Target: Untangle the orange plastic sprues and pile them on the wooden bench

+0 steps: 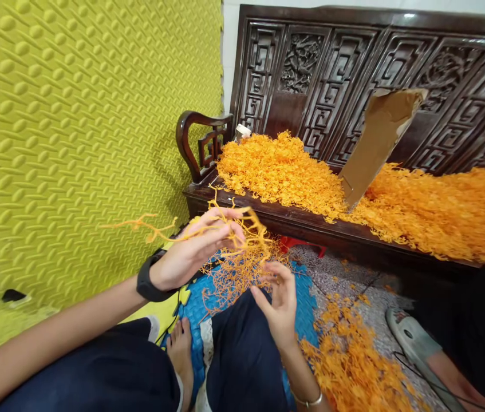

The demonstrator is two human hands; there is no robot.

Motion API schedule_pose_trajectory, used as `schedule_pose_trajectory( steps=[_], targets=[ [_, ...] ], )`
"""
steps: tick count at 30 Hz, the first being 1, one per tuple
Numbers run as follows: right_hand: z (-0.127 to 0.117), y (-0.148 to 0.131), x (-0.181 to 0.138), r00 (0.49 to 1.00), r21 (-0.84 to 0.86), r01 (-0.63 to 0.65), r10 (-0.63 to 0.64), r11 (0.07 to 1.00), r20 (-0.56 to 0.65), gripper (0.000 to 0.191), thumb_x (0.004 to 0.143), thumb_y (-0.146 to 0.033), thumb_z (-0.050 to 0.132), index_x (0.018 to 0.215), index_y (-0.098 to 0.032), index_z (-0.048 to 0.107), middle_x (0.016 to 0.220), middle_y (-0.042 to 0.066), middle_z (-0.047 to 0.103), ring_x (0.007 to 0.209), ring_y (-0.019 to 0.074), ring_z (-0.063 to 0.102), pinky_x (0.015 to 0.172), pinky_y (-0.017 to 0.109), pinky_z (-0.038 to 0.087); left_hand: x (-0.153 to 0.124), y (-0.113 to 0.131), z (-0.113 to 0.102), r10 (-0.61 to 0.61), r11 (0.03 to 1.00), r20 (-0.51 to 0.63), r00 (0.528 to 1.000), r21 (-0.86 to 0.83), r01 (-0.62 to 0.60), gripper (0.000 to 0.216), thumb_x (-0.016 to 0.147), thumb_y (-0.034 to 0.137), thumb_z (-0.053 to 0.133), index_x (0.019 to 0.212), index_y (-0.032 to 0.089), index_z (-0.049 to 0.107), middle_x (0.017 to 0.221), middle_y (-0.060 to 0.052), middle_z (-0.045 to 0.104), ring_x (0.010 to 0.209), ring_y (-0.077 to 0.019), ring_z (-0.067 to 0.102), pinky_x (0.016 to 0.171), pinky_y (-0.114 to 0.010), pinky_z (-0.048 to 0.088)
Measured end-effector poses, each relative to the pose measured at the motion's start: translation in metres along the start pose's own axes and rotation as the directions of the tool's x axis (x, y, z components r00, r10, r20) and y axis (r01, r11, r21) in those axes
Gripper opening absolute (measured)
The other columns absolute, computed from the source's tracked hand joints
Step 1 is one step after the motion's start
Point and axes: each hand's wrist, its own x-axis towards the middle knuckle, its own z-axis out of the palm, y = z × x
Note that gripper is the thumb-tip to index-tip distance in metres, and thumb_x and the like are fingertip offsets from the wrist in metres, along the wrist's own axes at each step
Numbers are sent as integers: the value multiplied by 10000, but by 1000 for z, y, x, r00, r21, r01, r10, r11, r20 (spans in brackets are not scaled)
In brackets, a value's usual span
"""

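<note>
My left hand (201, 243), with a dark band on its wrist, is closed on thin yellow-orange branching plastic stems (253, 237). The stems stick out past the fingertips, and one long strand trails to the left over the back of the hand. Just below and to the right is my right hand (279, 300), its fingers curled but apart from the thumb, and I see nothing between them. A loose heap of bare orange stems (236, 280) lies on the blue foam mat beneath both hands.
A carved dark wooden bench (294, 214) bears large piles of orange plastic pieces (276, 166), with an upright cardboard strip (371, 143) between them. More orange pieces (349, 355) lie on the floor. Another person's shod foot (414, 337) is at right. A yellow foam wall (96, 114) stands left.
</note>
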Motion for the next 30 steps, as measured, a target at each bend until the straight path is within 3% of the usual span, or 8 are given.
schedule_pose_trajectory(
  steps=[2, 4, 8, 11, 14, 20, 25, 30],
  targets=[
    [7, 12, 16, 997, 29, -7, 9, 1000, -76, 734, 667, -217, 705, 1285, -285, 314, 1353, 108, 335, 1188, 219, 423, 868, 364, 469, 0, -2, 2, -64, 996, 76, 995, -63, 69, 296, 800, 123, 503, 1092, 165, 527, 918, -57, 631, 844, -164, 599, 800, -305, 447],
    [13, 22, 39, 1000, 40, -27, 26, 999, 4, 813, 665, -289, 701, 1344, -279, 254, 1395, 123, 306, 1214, 240, 414, 862, 383, 479, 0, -4, 4, -120, 988, 180, 976, -70, 134, 352, 784, 112, 499, 1131, 169, 521, 926, -65, 637, 844, -180, 609, 802, -321, 449],
    [14, 31, 80, 984, -41, -3, 10, 999, 180, 292, 736, -329, 630, 1001, -208, 642, 1009, 78, 649, 917, 210, 618, 789, 355, 508, -3, -2, 1, -287, 955, 445, 849, 208, 214, 445, 783, 97, 538, 1212, 195, 474, 979, -76, 628, 917, -198, 593, 809, -328, 443],
    [0, 26, 101, 996, -83, 82, -79, 993, 41, 139, 762, -261, 614, 860, -192, 683, 903, 58, 667, 856, 182, 620, 811, 351, 492, -7, -2, -10, -364, 901, 510, 779, 404, 156, 588, 753, 88, 596, 1290, 221, 397, 1123, -97, 577, 1062, -224, 528, 910, -375, 394],
    [-23, 12, 119, 949, -175, 258, -283, 950, -137, 133, 773, -200, 605, 883, -187, 678, 952, 62, 648, 920, 178, 599, 858, 366, 472, -9, -8, -27, -332, 895, 451, 828, 427, 126, 705, 724, 96, 643, 1335, 259, 332, 1251, -102, 502, 1156, -236, 466, 985, -406, 330],
    [-50, -22, 145, 836, -388, 459, -537, 799, -117, 178, 786, -160, 592, 933, -227, 666, 1052, 38, 611, 1002, 173, 576, 904, 391, 457, -4, -25, -51, -288, 950, 277, 917, 200, 239, 676, 704, 52, 613, 1301, 239, 355, 1332, -128, 428, 1196, -278, 434, 975, -441, 341],
    [-52, -36, 156, 777, -474, 527, -626, 705, -67, 188, 790, -160, 593, 945, -248, 653, 1069, 13, 601, 1022, 168, 566, 921, 399, 451, 2, -33, -58, -215, 974, 141, 966, -41, 223, 536, 661, -22, 518, 1151, 191, 473, 1253, -118, 521, 1147, -278, 487, 942, -446, 380],
    [-50, -42, 161, 783, -473, 539, -622, 697, -25, 174, 807, -184, 577, 952, -253, 644, 1077, 16, 591, 1030, 177, 560, 932, 423, 441, 5, -36, -59, -230, 962, 88, 969, -129, 240, 541, 663, -53, 482, 1149, 187, 499, 1223, -94, 549, 1114, -267, 514, 924, -476, 410]
  ],
)
